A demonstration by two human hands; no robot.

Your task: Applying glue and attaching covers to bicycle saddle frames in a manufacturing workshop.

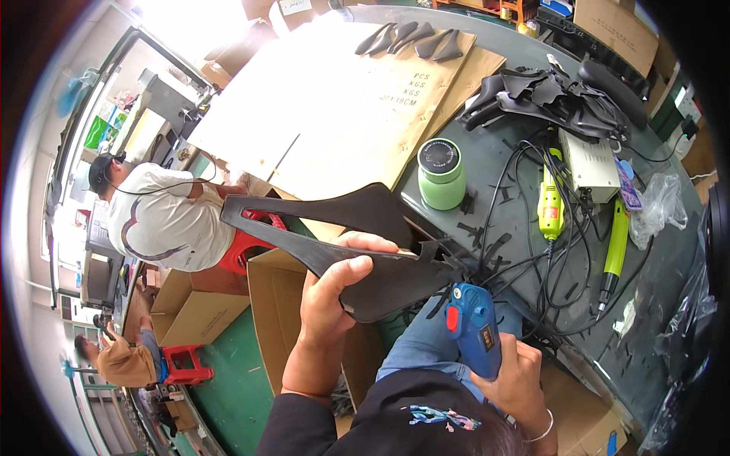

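Black saddle piece point(399, 279), left hand point(330, 290) partly behind

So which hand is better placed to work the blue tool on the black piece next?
Probably the right hand: it grips the blue tool, whose front is close to the black piece. The left hand is occupied holding that piece.

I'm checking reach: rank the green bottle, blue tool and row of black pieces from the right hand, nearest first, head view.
1. Blue tool: held in right hand.
2. Green bottle: ahead, on the table.
3. Row of black pieces: far along the board.
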